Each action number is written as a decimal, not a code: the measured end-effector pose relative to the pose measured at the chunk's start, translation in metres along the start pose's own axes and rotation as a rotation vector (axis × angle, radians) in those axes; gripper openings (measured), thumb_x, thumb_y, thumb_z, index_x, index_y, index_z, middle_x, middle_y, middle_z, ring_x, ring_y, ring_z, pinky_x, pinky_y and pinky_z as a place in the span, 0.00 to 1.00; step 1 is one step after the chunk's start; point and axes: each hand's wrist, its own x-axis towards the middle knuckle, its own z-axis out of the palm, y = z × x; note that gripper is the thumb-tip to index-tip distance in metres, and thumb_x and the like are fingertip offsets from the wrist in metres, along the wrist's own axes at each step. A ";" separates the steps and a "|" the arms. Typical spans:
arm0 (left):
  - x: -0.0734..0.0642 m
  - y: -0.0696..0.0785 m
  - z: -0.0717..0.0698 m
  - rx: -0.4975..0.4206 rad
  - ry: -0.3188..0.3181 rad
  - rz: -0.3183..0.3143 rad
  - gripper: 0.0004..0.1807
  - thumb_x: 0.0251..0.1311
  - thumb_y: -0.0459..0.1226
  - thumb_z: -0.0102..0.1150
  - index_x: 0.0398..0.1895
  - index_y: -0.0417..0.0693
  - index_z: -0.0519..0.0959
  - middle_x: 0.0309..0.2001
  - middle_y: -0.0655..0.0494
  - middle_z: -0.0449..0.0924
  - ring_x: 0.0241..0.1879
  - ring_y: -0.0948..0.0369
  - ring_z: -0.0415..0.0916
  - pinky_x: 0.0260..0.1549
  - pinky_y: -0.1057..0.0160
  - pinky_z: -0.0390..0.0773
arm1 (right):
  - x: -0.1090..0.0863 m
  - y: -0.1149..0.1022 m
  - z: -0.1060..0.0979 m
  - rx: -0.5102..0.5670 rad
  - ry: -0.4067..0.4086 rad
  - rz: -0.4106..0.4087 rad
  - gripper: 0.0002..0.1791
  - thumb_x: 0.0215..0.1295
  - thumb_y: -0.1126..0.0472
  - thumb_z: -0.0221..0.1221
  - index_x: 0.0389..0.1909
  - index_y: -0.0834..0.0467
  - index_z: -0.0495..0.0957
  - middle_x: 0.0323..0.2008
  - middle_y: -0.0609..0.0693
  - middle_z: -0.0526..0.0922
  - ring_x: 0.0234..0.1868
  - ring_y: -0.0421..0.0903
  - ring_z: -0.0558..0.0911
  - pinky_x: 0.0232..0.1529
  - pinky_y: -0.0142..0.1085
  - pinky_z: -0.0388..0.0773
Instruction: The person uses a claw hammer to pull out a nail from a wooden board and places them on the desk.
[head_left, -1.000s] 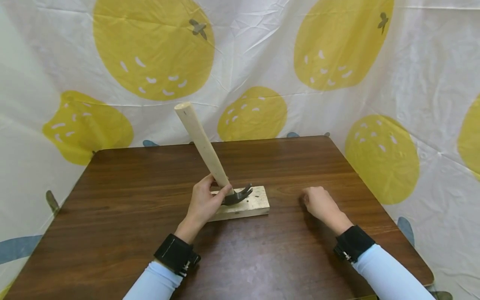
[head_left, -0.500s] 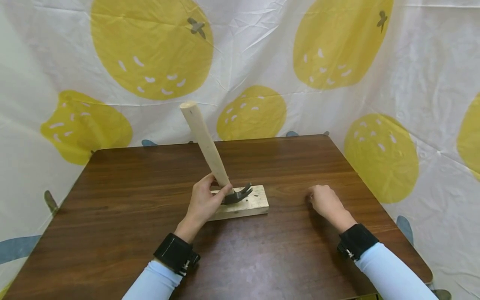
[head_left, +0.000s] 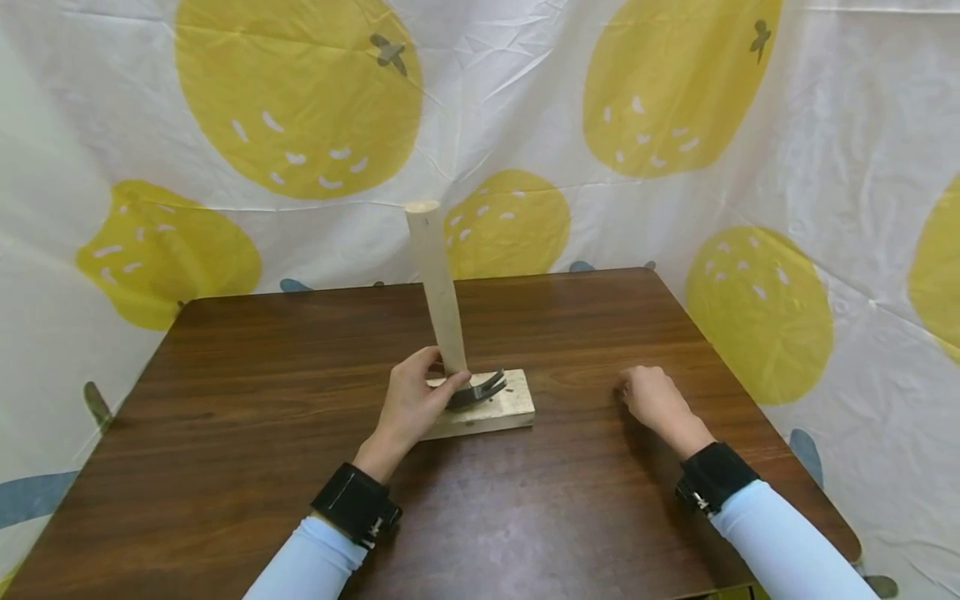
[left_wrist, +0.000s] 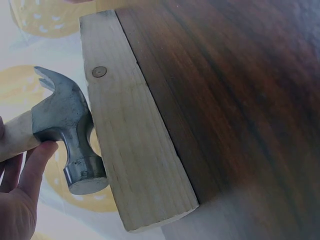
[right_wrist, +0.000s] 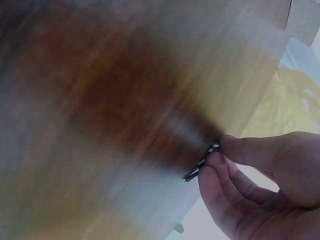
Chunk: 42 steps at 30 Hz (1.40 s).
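A claw hammer (head_left: 438, 287) stands head-down on a pale wooden block (head_left: 517, 400), its wooden handle pointing up and leaning slightly left. My left hand (head_left: 408, 400) grips the bottom of the handle, thumb close to the dark steel head. In the left wrist view, the hammer head (left_wrist: 75, 120) lies against the top of the block (left_wrist: 132, 140), and a round knot marks the block's side. To the right of the block, my right hand (head_left: 656, 402) is low over the table. Between its thumb and fingertips, the right wrist view shows a small dark nail (right_wrist: 195, 172).
The brown wooden table (head_left: 247, 450) has rounded back corners. Behind it and along its sides hangs a white curtain (head_left: 525, 108) printed with big yellow fruit. A wristband (head_left: 358, 504) circles the left wrist and another wristband (head_left: 717, 477) the right.
The hammer's handle has swung from a clear leftward lean to nearly upright, while its head stays on the block. My right hand has shifted slightly right.
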 end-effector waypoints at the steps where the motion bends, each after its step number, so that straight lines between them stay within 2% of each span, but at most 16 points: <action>1: 0.000 0.000 0.001 0.005 0.000 0.004 0.12 0.53 0.33 0.74 0.39 0.42 0.81 0.35 0.57 0.81 0.35 0.55 0.82 0.28 0.70 0.78 | 0.000 0.000 0.000 0.003 -0.001 0.000 0.05 0.59 0.72 0.62 0.33 0.61 0.83 0.30 0.53 0.83 0.32 0.53 0.83 0.29 0.43 0.76; 9: 0.000 0.001 0.004 0.011 -0.014 0.005 0.11 0.52 0.32 0.74 0.38 0.41 0.82 0.35 0.57 0.81 0.34 0.57 0.81 0.29 0.66 0.79 | 0.000 0.000 -0.002 0.027 -0.012 0.023 0.06 0.58 0.73 0.61 0.35 0.62 0.83 0.30 0.53 0.82 0.31 0.51 0.81 0.31 0.43 0.76; 15: 0.002 0.003 0.005 0.000 -0.054 -0.056 0.10 0.55 0.33 0.72 0.38 0.43 0.82 0.36 0.56 0.81 0.35 0.55 0.82 0.27 0.70 0.79 | 0.000 -0.002 -0.007 0.046 0.003 0.006 0.11 0.55 0.73 0.63 0.40 0.65 0.80 0.34 0.56 0.82 0.36 0.55 0.82 0.32 0.45 0.76; 20: 0.003 0.005 0.007 0.018 -0.083 -0.082 0.11 0.54 0.35 0.73 0.38 0.45 0.81 0.36 0.58 0.80 0.36 0.56 0.82 0.29 0.69 0.79 | 0.001 -0.016 -0.013 0.031 0.041 -0.008 0.11 0.57 0.72 0.62 0.42 0.66 0.80 0.35 0.57 0.81 0.38 0.57 0.82 0.35 0.47 0.76; 25: 0.003 0.006 0.010 0.048 -0.099 -0.088 0.13 0.52 0.39 0.75 0.38 0.47 0.81 0.34 0.61 0.78 0.36 0.59 0.81 0.35 0.61 0.79 | 0.003 -0.035 -0.018 0.052 0.039 -0.033 0.14 0.55 0.73 0.62 0.45 0.66 0.80 0.37 0.58 0.80 0.39 0.55 0.82 0.36 0.46 0.77; 29: 0.003 0.007 0.011 0.046 -0.097 -0.097 0.13 0.52 0.40 0.75 0.38 0.48 0.81 0.34 0.61 0.76 0.35 0.61 0.79 0.34 0.64 0.78 | 0.003 -0.049 -0.022 0.084 0.041 -0.068 0.17 0.53 0.75 0.62 0.46 0.66 0.79 0.41 0.59 0.80 0.42 0.55 0.82 0.39 0.46 0.77; 32: 0.002 0.006 0.011 0.031 -0.100 -0.095 0.12 0.53 0.39 0.75 0.38 0.49 0.82 0.34 0.61 0.75 0.36 0.62 0.79 0.32 0.67 0.77 | 0.003 -0.057 -0.025 0.098 0.056 -0.095 0.17 0.54 0.75 0.61 0.46 0.66 0.79 0.41 0.58 0.80 0.43 0.55 0.82 0.40 0.45 0.78; 37: 0.002 0.006 0.009 0.007 -0.105 -0.069 0.12 0.54 0.38 0.74 0.41 0.48 0.83 0.35 0.61 0.75 0.36 0.63 0.78 0.32 0.68 0.77 | 0.005 -0.071 -0.026 0.114 0.091 -0.145 0.16 0.55 0.74 0.60 0.46 0.65 0.79 0.40 0.57 0.80 0.42 0.55 0.83 0.39 0.45 0.78; 42: 0.000 0.007 0.008 -0.054 -0.108 -0.113 0.17 0.55 0.37 0.73 0.45 0.49 0.77 0.33 0.61 0.76 0.34 0.60 0.76 0.29 0.67 0.75 | 0.006 -0.085 -0.026 0.119 0.110 -0.186 0.17 0.53 0.73 0.60 0.46 0.64 0.79 0.38 0.55 0.80 0.39 0.52 0.83 0.37 0.42 0.78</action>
